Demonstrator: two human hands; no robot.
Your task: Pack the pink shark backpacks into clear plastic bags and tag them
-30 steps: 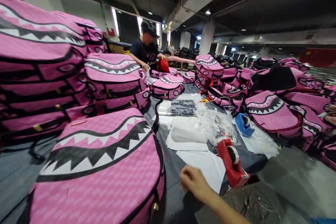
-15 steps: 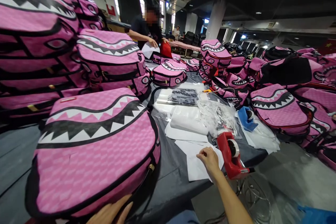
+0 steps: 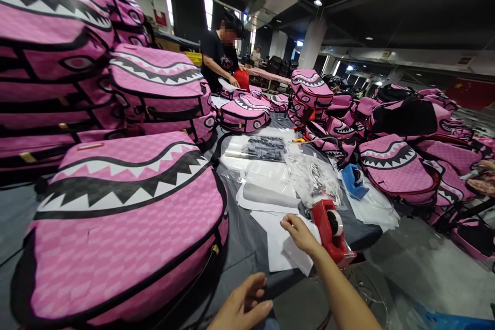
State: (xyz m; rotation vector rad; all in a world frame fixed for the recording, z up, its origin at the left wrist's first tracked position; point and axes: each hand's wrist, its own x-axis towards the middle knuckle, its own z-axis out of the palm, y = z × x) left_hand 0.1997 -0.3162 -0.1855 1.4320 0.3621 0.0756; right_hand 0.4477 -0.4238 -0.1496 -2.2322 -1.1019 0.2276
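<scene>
Right grip over the white sheets, left grip released beside the pink backpack

I have the right grip [image 3: 299, 234] low over the white sheets [image 3: 275, 255], fingers bent in toward the thumb; I cannot tell whether it pinches paper or only lies over it. The sheets overlap at the near edge of the tabletop [image 3: 243, 250], toward its near right corner. They sit askew: one points a corner left, and another slants down to the near edge. My left grip [image 3: 242, 303] is released, fingers loosely curled, thumb apart, nothing between them, by the near edge between backpack and sheets.

The pink backpack [image 3: 131, 237] lies flat along the near edge, left of the sheets, toothed print up. The side with its red label [image 3: 91, 146] faces the far edge; the band of teeth runs left to right, climbing toward the far edge. Its long axis I cannot judge surely.

Just right of the right grip I see a red tape dispenser [image 3: 322, 232], with a blue tape dispenser [image 3: 351, 181] farther up the right edge. Clear bags [image 3: 309, 175] lie beyond the sheets, and stacked backpacks [image 3: 162, 82] stand behind the front one.
</scene>
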